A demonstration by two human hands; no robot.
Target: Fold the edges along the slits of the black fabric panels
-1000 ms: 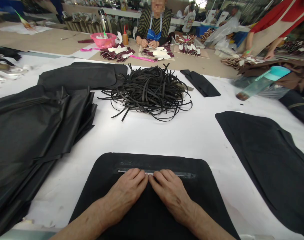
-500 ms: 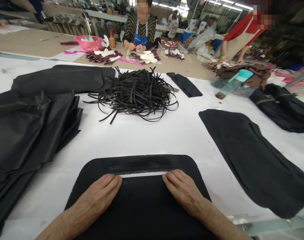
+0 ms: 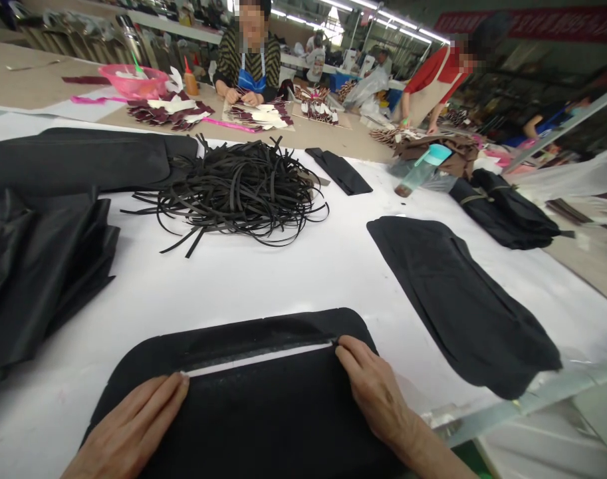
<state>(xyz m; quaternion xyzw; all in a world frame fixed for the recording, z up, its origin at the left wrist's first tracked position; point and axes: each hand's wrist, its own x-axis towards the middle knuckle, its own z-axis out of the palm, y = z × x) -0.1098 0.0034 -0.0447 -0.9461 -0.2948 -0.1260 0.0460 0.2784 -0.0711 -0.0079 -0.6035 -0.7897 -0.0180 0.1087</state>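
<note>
A black panel (image 3: pixel 263 412) with rounded far corners and a long narrow slot lies in front of me; white shows through the slot. My left hand (image 3: pixel 133 416) rests on the panel's left side, fingers together and tips closed on the slot's left end, thumb hidden. At the slot's right end, my right hand (image 3: pixel 373 386) pinches the panel's edge, where a small dark bit sticks up by the fingertips. The near part of the panel runs out of view.
Beyond the panel lies a tangled heap of black strips (image 3: pixel 243 186). Black sheets (image 3: pixel 38 266) are piled at left, more black panels (image 3: pixel 463 299) at right. A bottle with a turquoise lid (image 3: pixel 423 169) lies behind. Two co-workers (image 3: pixel 248 60) work across the table.
The view has turned to the right, so things sit further left. My hands have spread from the slot's middle to its two ends, and the panel appears tilted.
</note>
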